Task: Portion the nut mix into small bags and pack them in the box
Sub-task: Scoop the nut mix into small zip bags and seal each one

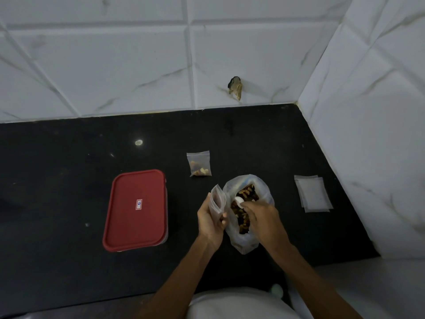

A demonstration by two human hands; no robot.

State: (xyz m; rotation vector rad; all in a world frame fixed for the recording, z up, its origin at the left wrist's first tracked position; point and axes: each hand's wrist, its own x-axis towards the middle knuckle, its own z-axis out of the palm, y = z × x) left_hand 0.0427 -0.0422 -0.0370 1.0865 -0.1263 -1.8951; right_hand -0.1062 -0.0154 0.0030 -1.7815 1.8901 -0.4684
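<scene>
A big clear plastic bag (262,192) of nut mix (247,194) lies open on the black counter. My right hand (262,217) reaches into its mouth and grips a small white scoop (238,201) over the nuts. Just left of the bag, my left hand (210,221) holds a small empty zip bag (218,200) upright with its mouth open. One filled small bag (199,163) lies flat behind them. The box (135,210), with its red lid on and a white label, sits to the left.
A stack of empty small zip bags (312,193) lies on the right, near the tiled side wall (368,134). The tiled back wall has a chipped hole (235,87). The black counter (57,180) stretches left of the box.
</scene>
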